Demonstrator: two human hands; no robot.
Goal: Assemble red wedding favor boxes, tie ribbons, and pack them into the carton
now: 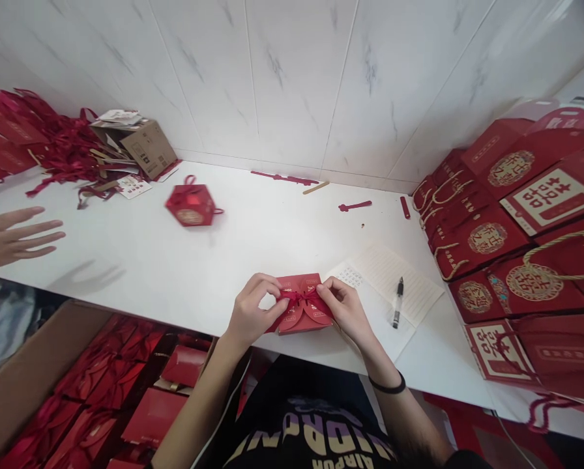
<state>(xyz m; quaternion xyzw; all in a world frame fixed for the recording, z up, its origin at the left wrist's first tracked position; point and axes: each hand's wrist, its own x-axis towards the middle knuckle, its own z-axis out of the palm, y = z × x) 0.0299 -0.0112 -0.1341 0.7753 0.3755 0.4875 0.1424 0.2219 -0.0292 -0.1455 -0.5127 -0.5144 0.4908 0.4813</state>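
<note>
A red gift box (pixel 304 317) with petal-shaped top flaps and gold print lies near the table's front edge. Across its top runs a dark red ribbon (pixel 300 298), knotted or looped at the middle. My left hand (pixel 257 303) pinches the ribbon on the left side, thumb against forefinger. On the right, my right hand (pixel 347 306) pinches the ribbon's other side at the box's edge. Right of the box are a lined paper sheet (pixel 394 277) and a black pen (pixel 398 303).
A co-worker's open hand (pixel 18 236) reaches in from the left, left of a blurred red box (pixel 190 205). Ribbons (pixel 72 143) and a cardboard box (pixel 148 146) stand at back left. Red gift bags (pixel 507 241) are stacked right. A carton (pixel 32 374) holds several red boxes below.
</note>
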